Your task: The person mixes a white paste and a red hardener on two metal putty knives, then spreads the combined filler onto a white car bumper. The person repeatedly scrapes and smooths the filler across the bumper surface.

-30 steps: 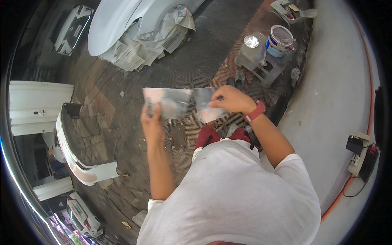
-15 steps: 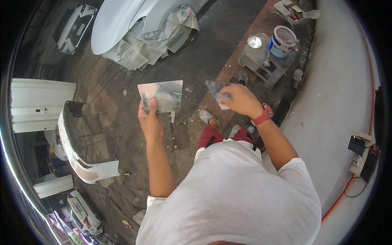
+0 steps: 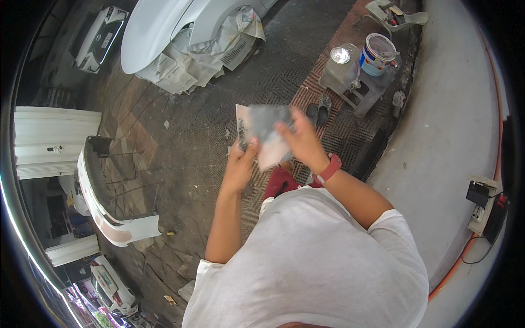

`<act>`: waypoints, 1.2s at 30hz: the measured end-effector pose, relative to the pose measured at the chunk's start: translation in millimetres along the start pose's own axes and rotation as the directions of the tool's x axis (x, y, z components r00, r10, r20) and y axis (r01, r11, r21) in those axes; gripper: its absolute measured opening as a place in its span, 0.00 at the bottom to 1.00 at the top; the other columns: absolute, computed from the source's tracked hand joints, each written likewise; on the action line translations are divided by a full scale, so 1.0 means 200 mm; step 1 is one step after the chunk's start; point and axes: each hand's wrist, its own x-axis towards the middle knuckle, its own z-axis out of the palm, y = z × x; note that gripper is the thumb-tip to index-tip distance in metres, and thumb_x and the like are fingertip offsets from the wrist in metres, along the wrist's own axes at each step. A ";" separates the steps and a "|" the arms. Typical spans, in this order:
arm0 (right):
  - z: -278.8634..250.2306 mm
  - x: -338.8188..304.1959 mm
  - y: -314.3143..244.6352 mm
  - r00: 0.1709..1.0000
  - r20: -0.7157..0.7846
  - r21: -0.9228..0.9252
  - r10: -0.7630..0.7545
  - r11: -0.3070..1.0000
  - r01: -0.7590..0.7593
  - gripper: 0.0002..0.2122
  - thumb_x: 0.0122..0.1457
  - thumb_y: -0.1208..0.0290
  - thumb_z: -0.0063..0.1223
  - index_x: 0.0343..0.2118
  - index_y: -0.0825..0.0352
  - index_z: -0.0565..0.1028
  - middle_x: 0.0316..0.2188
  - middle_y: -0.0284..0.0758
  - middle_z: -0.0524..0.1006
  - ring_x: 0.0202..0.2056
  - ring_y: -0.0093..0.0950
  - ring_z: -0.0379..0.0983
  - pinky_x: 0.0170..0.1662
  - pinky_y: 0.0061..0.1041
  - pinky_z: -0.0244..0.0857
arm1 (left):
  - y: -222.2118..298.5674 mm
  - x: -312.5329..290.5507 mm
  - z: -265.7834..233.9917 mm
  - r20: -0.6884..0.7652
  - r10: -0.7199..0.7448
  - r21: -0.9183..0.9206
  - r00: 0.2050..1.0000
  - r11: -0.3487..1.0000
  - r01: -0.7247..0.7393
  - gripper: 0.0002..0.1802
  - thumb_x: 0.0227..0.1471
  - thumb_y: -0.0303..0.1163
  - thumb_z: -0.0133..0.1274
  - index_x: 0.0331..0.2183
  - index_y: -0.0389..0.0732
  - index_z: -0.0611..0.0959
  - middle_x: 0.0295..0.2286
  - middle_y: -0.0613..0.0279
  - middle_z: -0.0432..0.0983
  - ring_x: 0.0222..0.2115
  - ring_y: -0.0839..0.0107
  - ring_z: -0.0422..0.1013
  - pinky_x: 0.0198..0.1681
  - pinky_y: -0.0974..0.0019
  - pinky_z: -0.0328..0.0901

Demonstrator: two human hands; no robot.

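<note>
My left hand [image 3: 239, 168] grips a flat, pale mixing plate [image 3: 242, 121] by its lower edge, thumb on the near side. The plate carries pinkish and dark smears. My right hand [image 3: 304, 141] is closed on a thin grey spreader [image 3: 268, 121], blurred by motion, with a paler part below. This spreader lies across the plate in the view and covers most of it. Whether the two touch, I cannot tell. A red watch [image 3: 329, 168] is on my right wrist.
Ahead stands a pale car body [image 3: 158, 33] with newspaper [image 3: 188, 65] over its wheel area. A stool [image 3: 342, 76] at the right bears a paint bucket [image 3: 377, 54] and a round lid [image 3: 339, 55]. A detached white bumper [image 3: 106, 218] lies left. A wall [image 3: 437, 136] runs along the right.
My right hand has swung left with the spreader, from apart to across the plate. The left hand has shifted right and the plate has turned, showing narrower.
</note>
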 end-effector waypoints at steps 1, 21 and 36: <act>0.02 -0.02 -0.03 0.982 0.168 -0.174 -0.089 0.978 0.118 0.14 0.68 0.72 0.58 0.52 0.72 0.72 0.43 0.34 0.81 0.40 0.22 0.79 0.46 0.25 0.75 | 0.02 -0.02 0.00 0.002 -0.018 0.081 1.000 0.997 0.018 0.27 0.70 0.46 0.51 0.59 0.35 0.75 0.51 0.59 0.78 0.52 0.70 0.72 0.59 0.61 0.65; 0.08 -0.06 -0.14 0.800 0.553 -0.034 0.232 0.966 -0.257 0.16 0.73 0.65 0.50 0.57 0.71 0.71 0.50 0.35 0.77 0.44 0.24 0.74 0.49 0.25 0.70 | -0.16 -0.16 -0.17 -0.261 -0.102 -0.361 0.960 0.933 0.001 0.36 0.61 0.31 0.63 0.65 0.41 0.67 0.60 0.57 0.70 0.60 0.68 0.68 0.62 0.63 0.66; 0.31 0.11 -0.05 0.750 0.601 0.020 0.276 0.933 -0.360 0.17 0.74 0.67 0.48 0.59 0.71 0.70 0.52 0.35 0.77 0.53 0.23 0.72 0.58 0.29 0.65 | -0.17 -0.34 -0.18 -0.155 0.017 -0.553 0.988 0.827 -0.101 0.28 0.70 0.50 0.50 0.63 0.45 0.73 0.58 0.47 0.73 0.62 0.60 0.67 0.63 0.55 0.65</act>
